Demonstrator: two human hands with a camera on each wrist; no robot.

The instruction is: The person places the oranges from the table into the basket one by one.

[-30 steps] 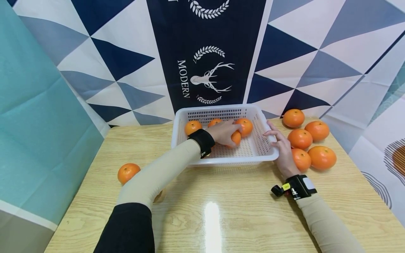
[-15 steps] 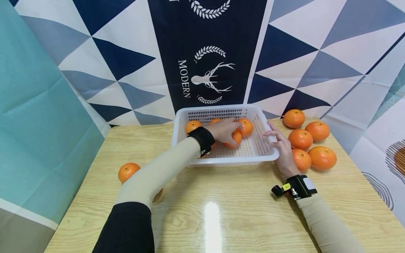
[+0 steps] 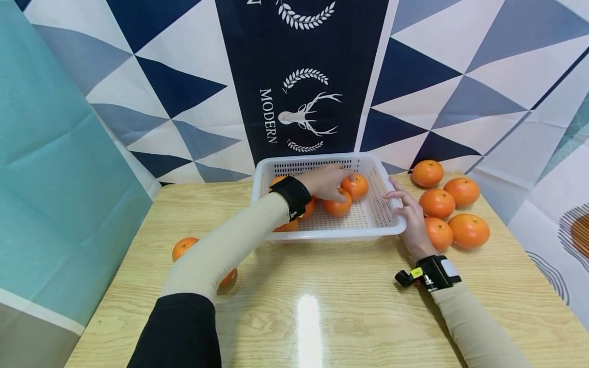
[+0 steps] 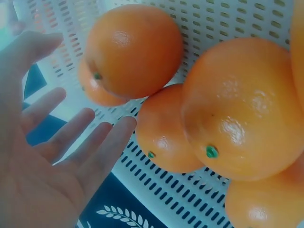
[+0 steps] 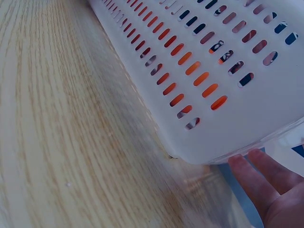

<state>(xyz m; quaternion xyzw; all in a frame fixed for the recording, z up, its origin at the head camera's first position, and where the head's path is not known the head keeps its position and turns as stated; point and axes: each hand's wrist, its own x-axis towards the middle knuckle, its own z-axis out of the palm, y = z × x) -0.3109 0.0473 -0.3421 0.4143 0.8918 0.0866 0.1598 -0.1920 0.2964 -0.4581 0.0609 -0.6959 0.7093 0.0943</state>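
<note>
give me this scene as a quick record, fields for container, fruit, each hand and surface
container: white slotted basket
fruit inside: several oranges, some partly hidden by the hand and wrist
fruit right of basket: five loose oranges
fruit left of basket: two oranges partly covered by the sleeve
left hand: over the basket's oranges, fingers spread, contact unclear
right hand: at the basket's right rim, fingers touching it
surface: wood-grain table
</note>
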